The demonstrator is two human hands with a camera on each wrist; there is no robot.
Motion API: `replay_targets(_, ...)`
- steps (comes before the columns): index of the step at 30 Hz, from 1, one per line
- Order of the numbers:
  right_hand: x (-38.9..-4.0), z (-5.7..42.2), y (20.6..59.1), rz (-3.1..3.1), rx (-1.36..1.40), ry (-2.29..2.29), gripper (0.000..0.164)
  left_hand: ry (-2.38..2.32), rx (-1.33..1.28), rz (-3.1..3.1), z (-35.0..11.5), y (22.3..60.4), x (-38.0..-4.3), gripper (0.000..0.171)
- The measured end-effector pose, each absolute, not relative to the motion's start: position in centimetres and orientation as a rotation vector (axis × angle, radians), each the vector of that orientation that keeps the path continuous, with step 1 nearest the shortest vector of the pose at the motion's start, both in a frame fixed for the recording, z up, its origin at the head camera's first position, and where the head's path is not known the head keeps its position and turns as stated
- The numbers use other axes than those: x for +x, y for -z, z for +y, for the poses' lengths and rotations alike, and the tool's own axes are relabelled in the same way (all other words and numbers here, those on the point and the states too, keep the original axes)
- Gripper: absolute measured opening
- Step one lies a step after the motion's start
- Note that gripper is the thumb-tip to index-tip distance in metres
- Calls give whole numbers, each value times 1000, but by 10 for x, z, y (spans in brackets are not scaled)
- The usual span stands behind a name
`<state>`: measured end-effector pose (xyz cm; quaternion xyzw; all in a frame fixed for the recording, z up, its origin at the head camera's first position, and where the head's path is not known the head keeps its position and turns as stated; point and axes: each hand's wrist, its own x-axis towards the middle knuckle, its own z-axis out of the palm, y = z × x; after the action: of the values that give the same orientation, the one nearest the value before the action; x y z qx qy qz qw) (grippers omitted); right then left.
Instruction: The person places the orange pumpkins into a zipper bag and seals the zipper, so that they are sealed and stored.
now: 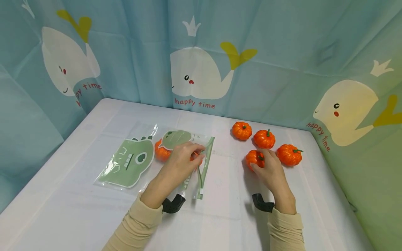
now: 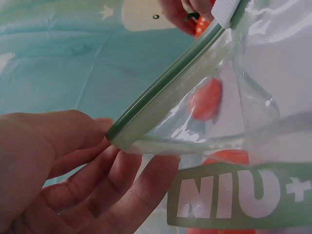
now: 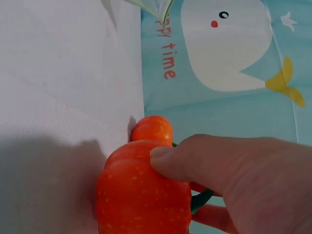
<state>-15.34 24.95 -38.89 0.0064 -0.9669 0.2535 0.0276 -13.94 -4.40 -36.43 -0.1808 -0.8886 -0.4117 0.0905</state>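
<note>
**Left hand lifting the bag's rim, right hand gripping a pumpkin**

You are working at a white table with whale-print curtains hanging behind it. Take the clear zip bag as your landmark: it is lying near the middle of the table, printed with a green dinosaur, and its green zip rim is facing toward your right side.

Your left hand is resting on top of that bag and pinching its zip rim between thumb and fingers, so the mouth is gaping a little; the left wrist view is showing the rim raised off your fingers. At least one orange pumpkin is already sitting inside the bag, showing under the left edge of your hand.

Just left of the bag, a second, flat bag with the same dinosaur print is lying untouched.

To the right of the bag, well apart from its rim, your right hand is curling its fingers round a small orange pumpkin. The right wrist view is showing your thumb pressing on the pumpkin's top while the pumpkin is sitting on the table.

Three more pumpkins are sitting farther from the bag than the one you are gripping: one toward the curtains, one just beyond your fingertips, and one just beside your hand on its far side. None of them is touching the bag.
</note>
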Motion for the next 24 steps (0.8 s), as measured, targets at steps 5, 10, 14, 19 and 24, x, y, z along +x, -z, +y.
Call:
replay_targets(5, -153, 245, 389, -2970, 82, -802, 48, 1225, -541, -2641, -44, 364, -139, 18)
replay_targets(10, -154, 240, 389, -2964, 125, -790, 46, 1215, -540, -2644, -43, 363, -139, 18)
replay_targets(14, -153, 234, 389, -2945, 198, -782, 46, 1222, -540, -2648, -43, 363, -138, 19)
replay_targets(19, -151, 223, 389, -2903, 324, -762, 48, 1229, -546, -2648, -43, 362, -138, 19)
replay_targets(24, -150, 211, 389, -2870, 431, -770, 51, 1215, -556, -2638, -43, 364, -139, 18)
